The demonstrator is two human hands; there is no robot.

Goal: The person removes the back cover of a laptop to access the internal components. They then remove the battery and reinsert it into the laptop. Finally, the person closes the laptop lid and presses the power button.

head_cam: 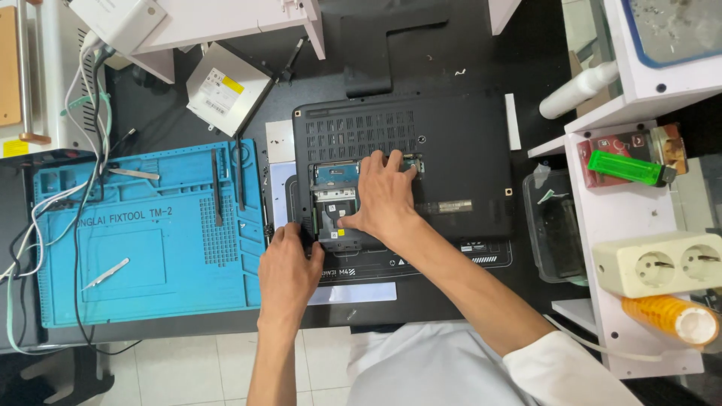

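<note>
Head view, right hand (383, 197) hiding laptop (459, 158) bay

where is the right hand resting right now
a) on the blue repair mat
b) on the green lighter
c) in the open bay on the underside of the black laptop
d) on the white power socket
c: the right hand lies spread over the open bay in the underside of the black laptop, fingers on the parts inside, while the left hand sits at the laptop's near left edge, beside the blue repair mat.
</note>
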